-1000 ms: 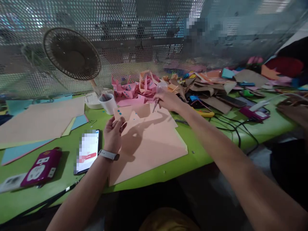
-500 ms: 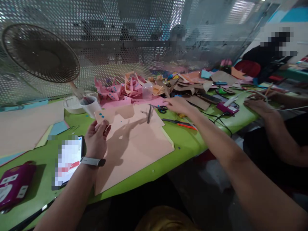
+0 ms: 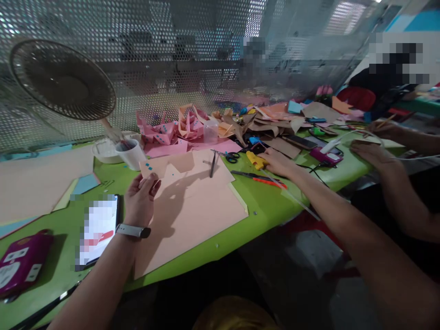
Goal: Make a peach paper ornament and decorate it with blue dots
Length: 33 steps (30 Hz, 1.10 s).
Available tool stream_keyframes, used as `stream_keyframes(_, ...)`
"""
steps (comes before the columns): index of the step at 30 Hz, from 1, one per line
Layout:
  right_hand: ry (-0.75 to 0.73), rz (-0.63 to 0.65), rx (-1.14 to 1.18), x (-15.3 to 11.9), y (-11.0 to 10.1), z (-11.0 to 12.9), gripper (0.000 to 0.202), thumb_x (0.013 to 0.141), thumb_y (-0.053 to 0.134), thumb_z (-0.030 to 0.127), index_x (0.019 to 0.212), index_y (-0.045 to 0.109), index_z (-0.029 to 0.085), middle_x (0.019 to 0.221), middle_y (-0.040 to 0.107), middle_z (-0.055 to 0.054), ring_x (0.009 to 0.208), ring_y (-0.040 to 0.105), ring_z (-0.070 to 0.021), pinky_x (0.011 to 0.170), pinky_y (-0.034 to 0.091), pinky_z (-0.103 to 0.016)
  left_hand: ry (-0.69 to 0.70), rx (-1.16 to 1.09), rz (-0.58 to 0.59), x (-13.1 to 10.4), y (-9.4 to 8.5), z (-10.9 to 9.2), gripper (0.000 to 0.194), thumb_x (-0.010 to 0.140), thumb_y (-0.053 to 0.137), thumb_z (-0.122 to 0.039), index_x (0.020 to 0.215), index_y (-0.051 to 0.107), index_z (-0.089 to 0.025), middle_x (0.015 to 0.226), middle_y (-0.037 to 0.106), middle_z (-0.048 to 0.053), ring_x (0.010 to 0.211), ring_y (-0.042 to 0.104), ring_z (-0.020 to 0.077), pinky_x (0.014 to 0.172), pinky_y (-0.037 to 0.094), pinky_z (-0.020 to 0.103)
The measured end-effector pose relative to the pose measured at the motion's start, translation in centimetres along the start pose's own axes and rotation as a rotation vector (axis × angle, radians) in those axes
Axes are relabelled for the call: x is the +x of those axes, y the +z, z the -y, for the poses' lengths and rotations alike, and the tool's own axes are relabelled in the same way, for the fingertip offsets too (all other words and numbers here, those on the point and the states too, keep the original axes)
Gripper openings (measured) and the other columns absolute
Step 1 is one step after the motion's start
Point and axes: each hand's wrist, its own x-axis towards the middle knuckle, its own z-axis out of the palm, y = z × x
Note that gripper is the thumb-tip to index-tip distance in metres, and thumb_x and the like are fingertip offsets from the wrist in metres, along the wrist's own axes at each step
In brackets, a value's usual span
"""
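Between the fingertips of my left hand (image 3: 141,195) is a cut strip of peach paper (image 3: 158,167) with a notched edge and small blue pieces at its left end. It is raised over a large peach paper sheet (image 3: 202,206). My right hand (image 3: 280,162) has its fingers around the handle of a yellow hot glue gun (image 3: 256,160); a long clear glue stick (image 3: 295,199) trails from its back. Tweezers (image 3: 212,164) lie on the sheet, with black scissors (image 3: 232,157) just beyond. An orange-handled tool (image 3: 270,182) rests below the gun.
A fan (image 3: 63,80), a white cup (image 3: 129,154) and folded pink paper pieces (image 3: 158,130) line the back. On the left are a phone (image 3: 98,231) and a purple power strip (image 3: 25,263). Another person's hands (image 3: 367,153) work at the right, near a second purple strip (image 3: 326,157).
My right hand has moved right and down and taken hold of the glue gun, which now shows clearly with its stick. My left hand still holds the paper strip nearly in place.
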Motion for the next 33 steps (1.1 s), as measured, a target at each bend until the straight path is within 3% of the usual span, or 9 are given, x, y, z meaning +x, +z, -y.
stream_keyframes(4, 0.102, -0.292, 0.284, -1.0, -1.1, 0.1, 0.040, 0.072, 0.058, 0.019, 0.111, 0.063, 0.019, 0.110, 0.057, -0.011, 0.101, 0.056, -0.0272, 0.089, 0.045, -0.038, -0.013, -0.002, 0.021, 0.1, 0.0, 0.1, 0.035, 0.061, 0.084, -0.017, 0.090, 0.064, -0.018, 0.079, 0.068, -0.004, 0.072, 0.066, 0.0059, 0.074, 0.055, 0.017)
stream_keyframes(6, 0.225, -0.469, 0.595, -1.0, -2.0, 1.1, 0.030, 0.067, 0.061, 0.020, 0.098, 0.064, 0.019, 0.102, 0.059, -0.008, 0.094, 0.056, -0.0250, 0.082, 0.046, -0.036, -0.022, -0.005, 0.027, 0.0, 0.1, 0.2, 0.036, 0.062, 0.083, -0.017, 0.093, 0.064, -0.018, 0.079, 0.069, -0.003, 0.072, 0.066, 0.0064, 0.075, 0.056, 0.018)
stream_keyframes(8, 0.320, -0.553, 0.875, -0.6, -2.7, 3.0, 0.020, 0.068, 0.061, 0.022, 0.088, 0.060, 0.019, 0.086, 0.060, -0.005, 0.077, 0.054, -0.0195, 0.069, 0.045, -0.032, -0.030, -0.018, 0.033, -0.3, 0.2, 0.2, 0.038, 0.062, 0.083, -0.017, 0.095, 0.063, -0.018, 0.079, 0.070, -0.003, 0.072, 0.067, 0.0071, 0.075, 0.056, 0.020)
stream_keyframes(13, 0.175, -0.393, 1.154, 1.4, -3.3, 11.7, 0.019, 0.073, 0.060, 0.031, 0.086, 0.061, 0.017, 0.074, 0.061, -0.002, 0.060, 0.049, -0.0123, 0.055, 0.041, -0.027, -0.041, -0.049, 0.082, -1.1, 0.3, 0.1, 0.040, 0.062, 0.083, -0.021, 0.096, 0.063, -0.020, 0.078, 0.069, -0.003, 0.071, 0.067, 0.0077, 0.078, 0.056, 0.023)
stream_keyframes(17, -0.066, -0.002, 1.446, 1.9, -3.6, 19.8, 0.023, 0.071, 0.067, 0.030, 0.091, 0.064, 0.018, 0.090, 0.070, -0.005, 0.065, 0.058, -0.0127, 0.054, 0.041, -0.024, -0.029, -0.069, 0.101, -1.4, 0.1, 0.1, 0.042, 0.063, 0.084, -0.023, 0.099, 0.063, -0.021, 0.079, 0.069, -0.003, 0.075, 0.067, 0.0088, 0.081, 0.056, 0.025)
stream_keyframes(20, -0.114, 0.068, 1.472, 2.0, -3.4, 23.6, 0.024, 0.070, 0.068, 0.029, 0.091, 0.066, 0.019, 0.090, 0.071, -0.005, 0.073, 0.063, -0.0162, 0.061, 0.048, -0.027, -0.047, -0.089, 0.122, -1.8, 0.1, -0.1, 0.047, 0.066, 0.083, -0.023, 0.107, 0.061, -0.020, 0.081, 0.069, -0.003, 0.077, 0.067, 0.0097, 0.084, 0.055, 0.028)
stream_keyframes(23, -0.136, 0.086, 1.426, 2.0, -2.7, 24.9, 0.022, 0.073, 0.066, 0.028, 0.093, 0.067, 0.020, 0.086, 0.070, -0.005, 0.079, 0.065, -0.0194, 0.070, 0.052, -0.032, -0.083, -0.083, 0.125, -2.4, 0.4, -0.5, 0.049, 0.069, 0.081, -0.022, 0.113, 0.059, -0.021, 0.085, 0.070, -0.002, 0.080, 0.068, 0.0109, 0.088, 0.055, 0.031)
stream_keyframes(29, -0.255, 0.020, 1.355, 2.0, -0.5, 24.4, 0.019, 0.080, 0.062, 0.026, 0.099, 0.064, 0.023, 0.092, 0.068, -0.003, 0.082, 0.063, -0.0183, 0.075, 0.053, -0.034, -0.116, -0.096, 0.130, -3.0, 0.9, -0.8, 0.050, 0.071, 0.080, -0.020, 0.116, 0.059, -0.021, 0.090, 0.072, 0.000, 0.079, 0.068, 0.0118, 0.089, 0.055, 0.034)
stream_keyframes(33, -0.298, 0.001, 1.268, 1.8, -0.6, 24.6, 0.016, 0.080, 0.060, 0.022, 0.096, 0.063, 0.022, 0.088, 0.067, -0.002, 0.083, 0.063, -0.0181, 0.075, 0.052, -0.033, -0.114, -0.088, 0.136, -3.0, 0.9, -0.6, 0.050, 0.072, 0.080, -0.022, 0.117, 0.059, -0.021, 0.090, 0.073, 0.001, 0.081, 0.069, 0.0129, 0.089, 0.055, 0.034)
